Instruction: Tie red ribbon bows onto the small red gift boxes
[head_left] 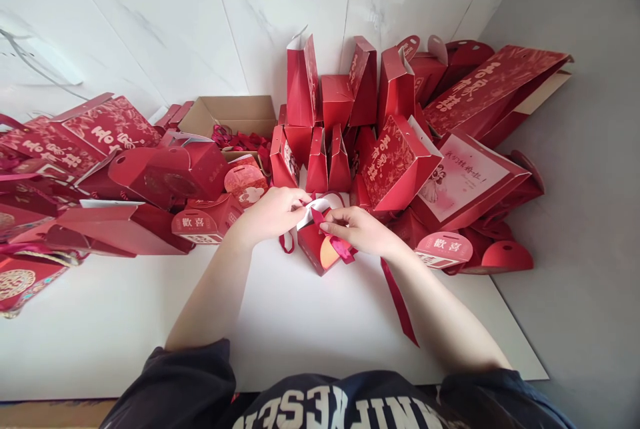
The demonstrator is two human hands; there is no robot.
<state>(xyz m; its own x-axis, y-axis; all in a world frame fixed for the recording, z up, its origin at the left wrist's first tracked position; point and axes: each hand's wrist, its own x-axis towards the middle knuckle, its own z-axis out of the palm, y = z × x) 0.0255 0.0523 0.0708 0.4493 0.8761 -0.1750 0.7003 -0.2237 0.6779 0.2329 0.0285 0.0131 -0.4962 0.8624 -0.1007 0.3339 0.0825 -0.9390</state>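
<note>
A small red gift box (pixel 315 248) with an orange-pink round patch stands on the white table, between my hands. My left hand (pixel 280 212) is at its upper left, fingers pinched on the red ribbon near the box's white top flap. My right hand (pixel 353 226) pinches a loop of the same red ribbon (pixel 318 217) over the box top. Pink ribbon ends hang on the box's right side. A loop of ribbon lies left of the box, and a long red ribbon tail (pixel 400 302) trails beside my right forearm.
Red gift boxes (pixel 400 162) are stacked behind and to the right. More red boxes (pixel 165 169) crowd the left side. An open cardboard box (pixel 227 112) with red ribbons stands by the wall. The white table's (pixel 300 322) front edge is near my body.
</note>
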